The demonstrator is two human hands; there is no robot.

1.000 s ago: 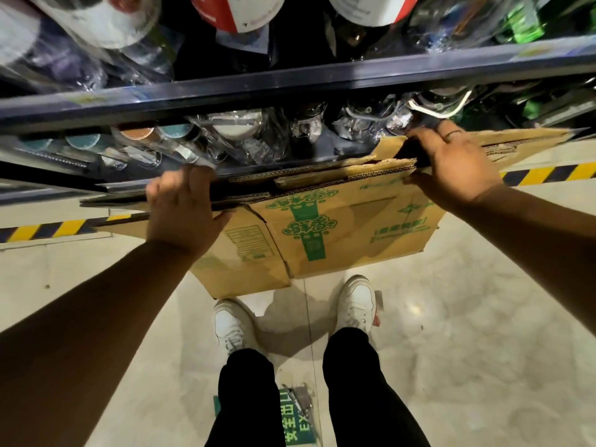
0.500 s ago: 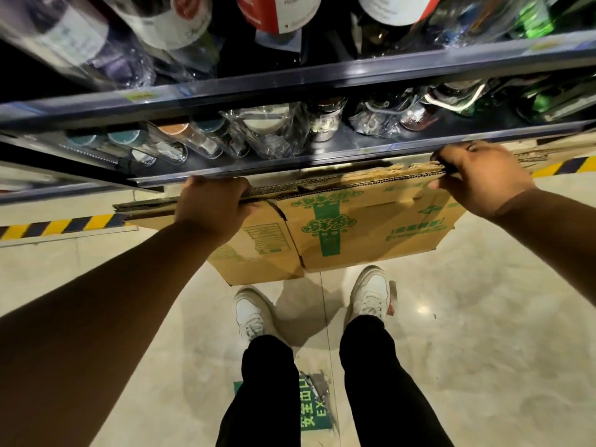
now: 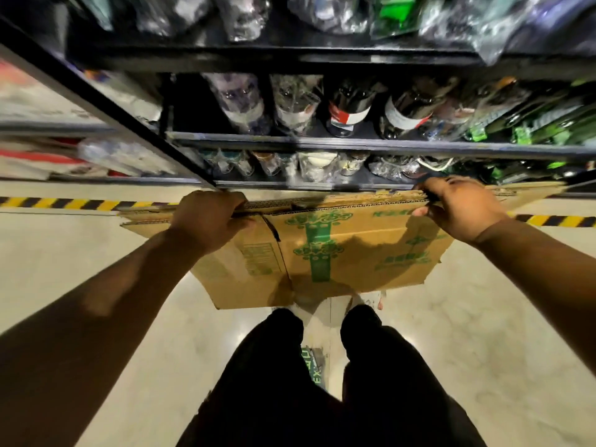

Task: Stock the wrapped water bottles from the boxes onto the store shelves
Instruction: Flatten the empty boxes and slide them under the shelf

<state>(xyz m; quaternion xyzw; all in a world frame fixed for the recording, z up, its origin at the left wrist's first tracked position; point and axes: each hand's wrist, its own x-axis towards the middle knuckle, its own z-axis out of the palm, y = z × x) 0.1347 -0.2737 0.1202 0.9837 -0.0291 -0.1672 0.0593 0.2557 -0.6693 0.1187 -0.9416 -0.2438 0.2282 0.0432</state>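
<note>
I saw my left hand [image 3: 209, 217] and right hand [image 3: 458, 204] each gripping the top edge of one flattened box [image 3: 354, 253], just before three shelves [image 3: 354, 145] holding wrapped bottles [image 3: 296, 104], too blurred to count.

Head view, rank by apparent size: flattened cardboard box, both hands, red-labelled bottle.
1. flattened cardboard box
2. left hand and right hand, alike, unranked
3. red-labelled bottle, smallest, but farther away

The flattened cardboard box [image 3: 338, 253], gripped by the left hand [image 3: 209, 217] and right hand [image 3: 461, 204], has dropped from overlapping the bottom shelf [image 3: 306, 186] to just below its front lip (the view has tilted upward too), so another tier [image 3: 354, 145] above that shelf shows.
</note>
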